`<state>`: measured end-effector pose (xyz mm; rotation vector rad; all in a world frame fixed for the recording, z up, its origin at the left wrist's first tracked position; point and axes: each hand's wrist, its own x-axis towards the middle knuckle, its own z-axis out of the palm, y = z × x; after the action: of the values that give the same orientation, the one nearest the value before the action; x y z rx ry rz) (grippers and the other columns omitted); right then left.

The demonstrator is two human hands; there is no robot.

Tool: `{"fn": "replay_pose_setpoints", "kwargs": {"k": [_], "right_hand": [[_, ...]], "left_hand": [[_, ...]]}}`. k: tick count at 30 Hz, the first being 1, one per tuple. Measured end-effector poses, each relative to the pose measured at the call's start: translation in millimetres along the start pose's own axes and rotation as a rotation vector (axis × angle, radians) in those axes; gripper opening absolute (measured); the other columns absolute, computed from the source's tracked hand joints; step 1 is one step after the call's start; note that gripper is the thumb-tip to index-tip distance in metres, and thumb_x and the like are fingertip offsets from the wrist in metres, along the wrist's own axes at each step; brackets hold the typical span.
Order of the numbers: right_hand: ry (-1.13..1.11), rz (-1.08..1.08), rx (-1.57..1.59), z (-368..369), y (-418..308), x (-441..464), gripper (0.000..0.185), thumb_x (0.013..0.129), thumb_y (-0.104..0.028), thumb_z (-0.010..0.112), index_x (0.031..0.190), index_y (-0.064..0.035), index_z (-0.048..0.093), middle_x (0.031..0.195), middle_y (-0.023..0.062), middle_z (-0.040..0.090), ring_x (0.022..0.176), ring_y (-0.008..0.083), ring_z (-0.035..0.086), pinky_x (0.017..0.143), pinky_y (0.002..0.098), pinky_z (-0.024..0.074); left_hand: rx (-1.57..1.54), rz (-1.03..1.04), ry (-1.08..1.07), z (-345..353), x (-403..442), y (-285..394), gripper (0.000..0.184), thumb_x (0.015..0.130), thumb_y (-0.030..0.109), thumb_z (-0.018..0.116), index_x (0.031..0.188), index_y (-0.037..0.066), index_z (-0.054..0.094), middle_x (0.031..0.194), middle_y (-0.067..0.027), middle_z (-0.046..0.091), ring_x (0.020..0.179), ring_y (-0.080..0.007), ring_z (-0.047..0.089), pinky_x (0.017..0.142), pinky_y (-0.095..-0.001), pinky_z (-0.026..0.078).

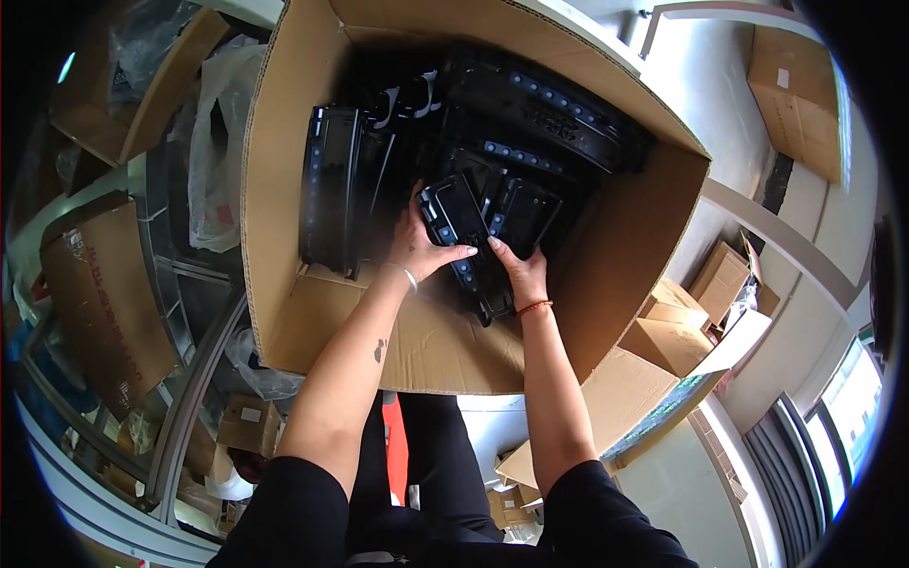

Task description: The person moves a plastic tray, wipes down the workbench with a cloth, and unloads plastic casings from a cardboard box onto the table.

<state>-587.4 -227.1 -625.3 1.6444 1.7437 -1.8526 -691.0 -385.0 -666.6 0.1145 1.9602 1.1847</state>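
Observation:
Both of my hands hold one black plastic part (pixel 466 248) inside a large open cardboard box (pixel 454 346). My left hand (pixel 418 241) grips its left side, with the thumb lying across its face. On the opposite side, my right hand (pixel 522 270) clasps it, thumb on top. The part is tilted and has a row of round bluish spots along its left edge. Around it in the box lie several similar black parts, among them an upright stack (pixel 327 189) at the left and a long piece (pixel 544 104) at the back.
At the left stand a metal frame (pixel 204 379), a brown carton (pixel 109 293) and a clear plastic bag (pixel 216 151). Open cartons (pixel 670 331) are at the right, below a pale rail (pixel 786 241). Another carton (pixel 791 95) sits at the upper right.

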Motion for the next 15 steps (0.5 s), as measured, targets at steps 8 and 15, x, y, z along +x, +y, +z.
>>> {"fn": "replay_pose_setpoints", "kwargs": {"k": [8, 15], "right_hand": [[-0.314, 0.106, 0.145, -8.7, -4.1, -1.0, 0.061, 0.066, -0.02, 0.082, 0.116, -0.0008, 0.053, 0.107, 0.0058, 0.06, 0.096, 0.0165, 0.056, 0.087, 0.0289, 0.0442], [-0.401, 0.115, 0.198, 0.1, -7.6, -1.7, 0.059, 0.067, -0.017, 0.081, 0.116, -0.0022, 0.052, 0.104, 0.0038, 0.061, 0.096, 0.0154, 0.056, 0.09, 0.0295, 0.0424]], "left_hand": [[0.309, -0.068, 0.161, 24.0, -1.6, -4.1, 0.131, 0.043, 0.061, 0.08, 0.139, 0.002, 0.013, 0.136, -0.0269, 0.026, 0.128, -0.0402, 0.026, 0.103, -0.0461, 0.03], [0.131, -0.048, 0.053, 8.4, -3.6, 2.0, 0.132, 0.041, 0.063, 0.08, 0.139, 0.005, 0.014, 0.138, -0.0273, 0.023, 0.129, -0.0425, 0.021, 0.103, -0.0471, 0.028]]}}
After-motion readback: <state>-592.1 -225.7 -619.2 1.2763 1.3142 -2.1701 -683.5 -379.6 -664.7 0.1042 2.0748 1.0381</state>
